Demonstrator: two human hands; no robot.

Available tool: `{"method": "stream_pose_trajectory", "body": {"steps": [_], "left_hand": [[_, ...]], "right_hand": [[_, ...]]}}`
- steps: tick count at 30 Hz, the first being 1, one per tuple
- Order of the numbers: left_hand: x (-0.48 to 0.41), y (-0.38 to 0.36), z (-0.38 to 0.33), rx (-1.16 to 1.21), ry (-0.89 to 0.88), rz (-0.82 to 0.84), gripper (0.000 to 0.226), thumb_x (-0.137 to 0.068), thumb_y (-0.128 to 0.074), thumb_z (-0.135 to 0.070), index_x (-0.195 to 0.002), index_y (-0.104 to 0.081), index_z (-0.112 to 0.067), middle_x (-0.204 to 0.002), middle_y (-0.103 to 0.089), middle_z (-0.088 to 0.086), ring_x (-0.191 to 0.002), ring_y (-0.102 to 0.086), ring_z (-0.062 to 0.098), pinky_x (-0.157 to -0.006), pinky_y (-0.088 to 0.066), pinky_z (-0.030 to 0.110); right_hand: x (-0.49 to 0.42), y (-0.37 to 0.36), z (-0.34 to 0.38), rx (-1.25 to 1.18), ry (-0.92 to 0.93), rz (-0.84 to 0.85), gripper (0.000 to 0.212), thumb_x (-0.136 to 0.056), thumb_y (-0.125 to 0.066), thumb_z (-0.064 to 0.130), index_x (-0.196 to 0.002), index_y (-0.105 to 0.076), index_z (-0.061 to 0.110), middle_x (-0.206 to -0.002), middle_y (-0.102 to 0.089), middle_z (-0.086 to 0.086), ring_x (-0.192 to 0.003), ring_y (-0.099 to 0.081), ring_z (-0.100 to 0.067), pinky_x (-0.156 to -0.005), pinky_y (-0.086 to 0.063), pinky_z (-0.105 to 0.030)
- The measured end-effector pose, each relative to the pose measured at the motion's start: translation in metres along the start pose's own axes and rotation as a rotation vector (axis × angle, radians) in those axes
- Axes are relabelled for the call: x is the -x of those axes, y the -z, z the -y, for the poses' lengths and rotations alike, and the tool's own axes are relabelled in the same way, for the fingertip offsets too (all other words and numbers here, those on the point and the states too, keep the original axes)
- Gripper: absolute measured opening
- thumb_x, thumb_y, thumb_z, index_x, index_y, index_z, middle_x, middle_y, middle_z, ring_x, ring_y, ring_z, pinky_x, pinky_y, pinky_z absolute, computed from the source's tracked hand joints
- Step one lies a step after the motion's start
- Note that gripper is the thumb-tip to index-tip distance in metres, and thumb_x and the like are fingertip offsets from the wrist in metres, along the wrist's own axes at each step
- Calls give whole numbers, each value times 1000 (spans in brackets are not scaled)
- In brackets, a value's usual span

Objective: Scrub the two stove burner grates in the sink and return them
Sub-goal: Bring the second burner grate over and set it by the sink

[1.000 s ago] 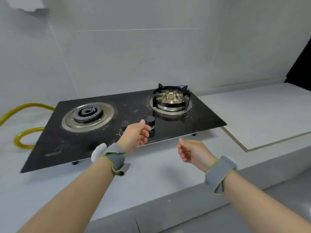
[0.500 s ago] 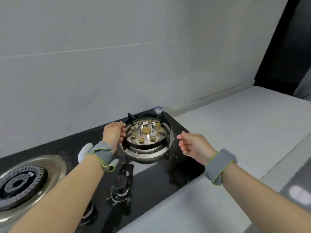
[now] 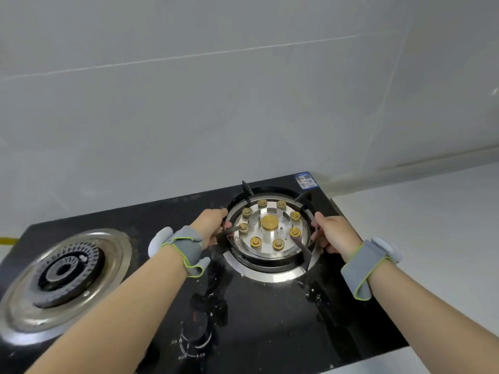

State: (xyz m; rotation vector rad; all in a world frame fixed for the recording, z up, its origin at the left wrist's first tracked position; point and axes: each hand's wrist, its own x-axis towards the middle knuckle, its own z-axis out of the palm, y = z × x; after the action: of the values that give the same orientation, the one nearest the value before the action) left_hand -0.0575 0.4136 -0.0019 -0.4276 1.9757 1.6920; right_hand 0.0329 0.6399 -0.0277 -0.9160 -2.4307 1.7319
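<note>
Two hands, one grate. My left hand (image 3: 209, 225) has the left side of the black grate (image 3: 246, 191), fingers curled round the ring and one of its arms. My right hand (image 3: 334, 233) is doing the same on the opposite side, fingers wrapped under the rim and thumb lying up along the edge. So both are gripping it, nothing spread out or flat.

The grate itself is sitting around the right burner (image 3: 268, 222), the shiny one with the big brass cap in the middle and the little brass nozzles in a circle. Honestly can't tell from this angle whether it's resting on the steel dish or raised a hair off it.

The stove (image 3: 270, 319) is a black glass top, pretty speckled with white crumbs and smears near the front. The left burner (image 3: 63, 269) is off to my left, a dark ribbed cap in a steel dish, well apart from my hands. A knob (image 3: 198, 329) is on the glass between my forearms. There's a blue sticker (image 3: 305, 180) on the back right corner.

Grey wristbands (image 3: 186, 242) with green edging on both wrists. A light counter (image 3: 432, 225) runs off to the right, and a bit of yellow hose (image 3: 6, 240) pokes in at the far left.
</note>
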Motion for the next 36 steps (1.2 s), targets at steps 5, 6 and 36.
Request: {"method": "stream_pose_trajectory", "body": {"steps": [5,6,36], "left_hand": [[19,4,2,81,18,-17,32,-100,-36,-14,-70,-46,-8,-60,-47,4,-48,-51,14,-50,-45,22],[24,7,2,130,12,-20,32,-101,-36,-20,-72,-46,-10,-61,-48,3,-53,-48,14,-46,-46,20],[531,441,368,685,-68,-1164,23,-94,-43,0,-74,-53,0,-59,-52,10,-38,-51,12,-41,-43,19]], "right_hand": [[-2,-4,11,-263,5,23,32,-96,-44,31,-76,-62,12,-55,-48,-8,-35,-36,-14,-38,-26,-18],[0,-6,14,-287,27,18,32,-95,-45,32,-75,-62,14,-54,-48,-6,-32,-36,-11,-36,-26,-17],[518,-439,26,39,305,1333,32,-97,-40,20,-73,-55,5,-54,-53,-10,-33,-39,-14,-37,-30,-17]]}}
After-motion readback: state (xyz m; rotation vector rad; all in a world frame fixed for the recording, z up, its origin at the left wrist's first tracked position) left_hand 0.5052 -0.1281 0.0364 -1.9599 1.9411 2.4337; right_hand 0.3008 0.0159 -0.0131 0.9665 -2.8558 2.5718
